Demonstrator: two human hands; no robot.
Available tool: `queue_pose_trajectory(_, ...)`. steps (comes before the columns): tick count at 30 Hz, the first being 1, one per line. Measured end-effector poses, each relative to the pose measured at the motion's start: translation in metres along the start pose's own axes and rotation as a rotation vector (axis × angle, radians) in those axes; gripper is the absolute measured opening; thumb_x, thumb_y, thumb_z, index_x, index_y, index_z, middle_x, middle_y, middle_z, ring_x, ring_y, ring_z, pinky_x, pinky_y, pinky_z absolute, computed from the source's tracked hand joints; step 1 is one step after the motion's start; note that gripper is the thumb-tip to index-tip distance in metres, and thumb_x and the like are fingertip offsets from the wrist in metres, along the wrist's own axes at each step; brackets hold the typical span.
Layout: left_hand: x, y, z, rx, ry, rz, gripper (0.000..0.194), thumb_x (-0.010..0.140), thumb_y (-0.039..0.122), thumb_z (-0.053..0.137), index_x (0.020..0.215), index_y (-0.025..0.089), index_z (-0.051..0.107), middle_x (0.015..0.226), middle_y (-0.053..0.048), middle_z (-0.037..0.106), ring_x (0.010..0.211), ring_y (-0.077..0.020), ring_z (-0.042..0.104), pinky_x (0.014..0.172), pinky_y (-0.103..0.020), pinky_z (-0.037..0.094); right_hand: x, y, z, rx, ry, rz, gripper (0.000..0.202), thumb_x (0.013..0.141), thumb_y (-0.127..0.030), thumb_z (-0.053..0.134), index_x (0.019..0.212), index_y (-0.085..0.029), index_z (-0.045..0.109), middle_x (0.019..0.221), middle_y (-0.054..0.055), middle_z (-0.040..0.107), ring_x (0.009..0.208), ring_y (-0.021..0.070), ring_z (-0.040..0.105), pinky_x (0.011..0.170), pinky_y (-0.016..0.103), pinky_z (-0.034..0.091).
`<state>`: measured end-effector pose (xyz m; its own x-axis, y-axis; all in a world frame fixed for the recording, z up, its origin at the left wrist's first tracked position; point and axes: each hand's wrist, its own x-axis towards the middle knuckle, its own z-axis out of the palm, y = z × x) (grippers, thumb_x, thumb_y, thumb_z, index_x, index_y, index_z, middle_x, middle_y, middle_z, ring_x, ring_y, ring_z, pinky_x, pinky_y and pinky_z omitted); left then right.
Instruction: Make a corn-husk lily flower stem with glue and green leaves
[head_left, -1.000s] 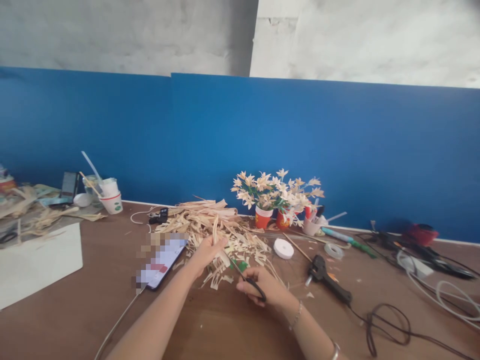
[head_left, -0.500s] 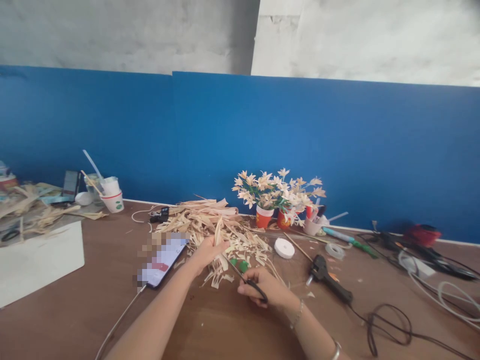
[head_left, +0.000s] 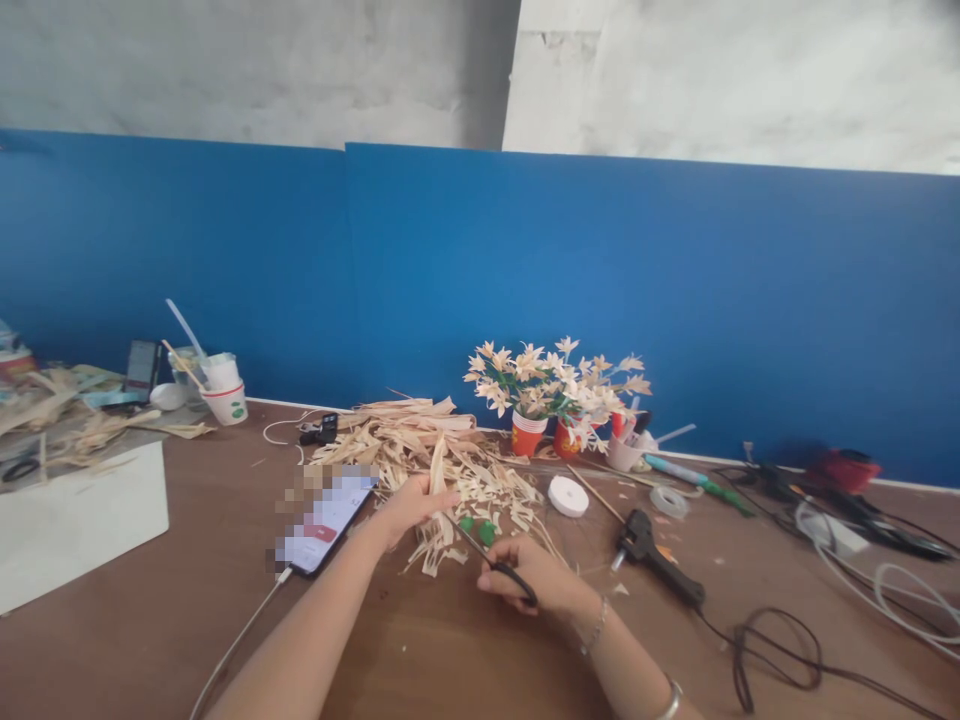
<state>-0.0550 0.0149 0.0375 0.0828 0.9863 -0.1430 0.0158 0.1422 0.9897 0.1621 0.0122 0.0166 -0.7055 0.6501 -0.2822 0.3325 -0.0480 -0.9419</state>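
A pale strip of dried husk (head_left: pixel 437 466) stands up between the pinched thumb and fingers of my left hand (head_left: pixel 411 506). My right hand (head_left: pixel 526 573) is closed round the black handles of a pair of scissors (head_left: pixel 510 578). The blades point up and left, with their tips close to my left fingers; whether they touch the strip I cannot make out. Behind both hands spreads a heap of husk strips and cut scraps (head_left: pixel 397 440). Small green pieces (head_left: pixel 486 532) lie just beyond the scissors.
A phone (head_left: pixel 330 530) on a white cable lies left of my left forearm. Rightward are a white tape roll (head_left: pixel 568 496) and a black glue gun (head_left: pixel 660 565) with its cord. Paper cups (head_left: pixel 529 436) with husk flowers (head_left: pixel 555 380) stand by the blue partition (head_left: pixel 652 260).
Both hands stay almost in place. The strip in my left hand has turned slightly, showing a broader face. The scissors have barely shifted.
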Motion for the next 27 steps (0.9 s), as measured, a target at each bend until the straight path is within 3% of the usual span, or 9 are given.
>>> queue_pose_trajectory(4, 0.001, -0.001, -0.005, -0.013, -0.034, -0.013, 0.022, 0.058, 0.028, 0.069, 0.061, 0.015, 0.051, 0.047, 0.008, 0.043, 0.042, -0.0053, 0.033, 0.043, -0.019, 0.021, -0.002, -0.003, -0.003, -0.01, 0.009, -0.009, 0.031, 0.065, -0.043, 0.069, 0.068, -0.016, 0.054, 0.037, -0.01, 0.043, 0.028, 0.0028, 0.033, 0.027, 0.014, 0.021)
queue_pose_trajectory(12, 0.009, -0.008, -0.007, -0.001, 0.063, 0.038, 0.018, 0.06, 0.027, 0.065, 0.067, 0.013, 0.057, 0.053, 0.005, 0.051, 0.044, -0.0066, 0.039, 0.043, -0.019, 0.023, -0.002, 0.0, -0.006, 0.022, -0.063, -0.003, 0.035, 0.067, -0.047, 0.067, 0.074, -0.013, 0.058, 0.043, -0.006, 0.052, 0.032, 0.0038, 0.041, 0.031, 0.013, 0.033)
queue_pose_trajectory(19, 0.009, -0.01, -0.005, 0.019, 0.1, 0.076, 0.019, 0.059, 0.027, 0.066, 0.072, 0.013, 0.061, 0.06, 0.002, 0.058, 0.053, -0.0111, 0.049, 0.049, -0.02, 0.032, -0.003, -0.004, -0.004, 0.015, -0.026, 0.011, 0.035, 0.065, -0.046, 0.069, 0.071, -0.013, 0.058, 0.041, -0.007, 0.049, 0.032, 0.0037, 0.04, 0.029, 0.012, 0.031)
queue_pose_trajectory(27, 0.006, -0.005, -0.001, 0.03, 0.108, 0.086, 0.013, 0.061, 0.023, 0.066, 0.063, 0.014, 0.058, 0.051, 0.006, 0.05, 0.045, -0.0075, 0.039, 0.045, -0.019, 0.028, -0.005, -0.009, -0.001, -0.007, -0.011, 0.021, 0.033, 0.063, -0.044, 0.07, 0.066, -0.014, 0.057, 0.039, -0.008, 0.047, 0.03, 0.0029, 0.037, 0.027, 0.012, 0.026)
